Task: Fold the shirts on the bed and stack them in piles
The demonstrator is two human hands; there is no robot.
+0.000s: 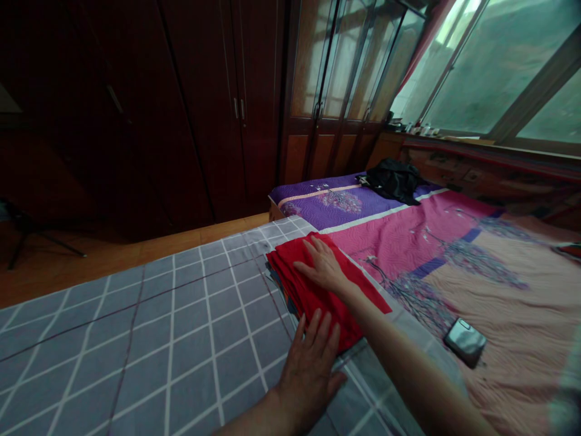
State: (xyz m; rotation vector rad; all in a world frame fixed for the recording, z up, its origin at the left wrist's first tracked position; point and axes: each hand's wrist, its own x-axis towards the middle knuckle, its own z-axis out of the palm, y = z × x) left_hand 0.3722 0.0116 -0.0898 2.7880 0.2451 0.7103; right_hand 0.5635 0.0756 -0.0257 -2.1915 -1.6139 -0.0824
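Note:
A folded red cloth (358,293) lies on top of a stack of folded fabrics, with grey and dark layers (284,290) peeking out along its left edge. My right hand (323,263) rests palm down on the cloth's far part, fingers spread. Nearer to me, my left hand (311,369) lies flat with its fingertips on the near left corner of the red cloth. Neither hand grips anything. Beneath the stack is a grey sheet with white grid lines (195,339).
On the right, a purple, pink and peach flowered bedspread (390,236) covers a bed. A phone (465,340) and a black garment (394,180) lie on it. Dark wardrobes (204,109) line the back, and small items stand on the windowsill (454,139).

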